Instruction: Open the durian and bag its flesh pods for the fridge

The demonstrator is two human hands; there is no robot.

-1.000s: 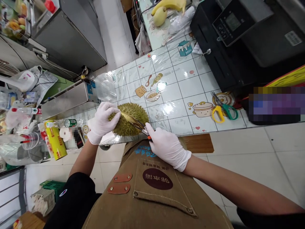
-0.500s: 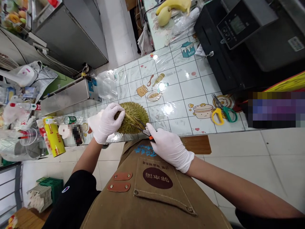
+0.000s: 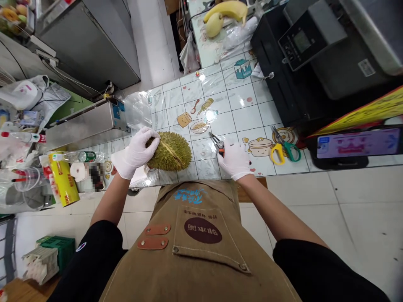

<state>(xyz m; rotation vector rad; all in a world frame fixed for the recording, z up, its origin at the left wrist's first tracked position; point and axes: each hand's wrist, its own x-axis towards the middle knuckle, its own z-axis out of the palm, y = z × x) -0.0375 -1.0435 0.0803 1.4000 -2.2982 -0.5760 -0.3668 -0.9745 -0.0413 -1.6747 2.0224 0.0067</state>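
Observation:
A spiky green-brown durian (image 3: pixel 171 152) lies on the tiled counter (image 3: pixel 239 110) near its front edge, with a pale split line along its top. My left hand (image 3: pixel 136 152), in a white glove, is curled over the durian's left end. To the right of the fruit, my gloved right hand (image 3: pixel 235 159) rests on the counter, closed on a small tool with dark jaws and an orange grip (image 3: pixel 218 144). The tool's tip points away from me and is clear of the durian.
Yellow-and-green scissors (image 3: pixel 282 147) lie right of my right hand. A black machine (image 3: pixel 302 63) and a phone (image 3: pixel 355 142) stand at the right. Bananas (image 3: pixel 222 14) lie at the far end. A metal box (image 3: pixel 85 121), yellow roll (image 3: pixel 63 180) and bottle (image 3: pixel 75 156) crowd the left.
My right hand has pulled the tool out of the durian's split and carried it right, down onto the counter. The left hand stays on the fruit.

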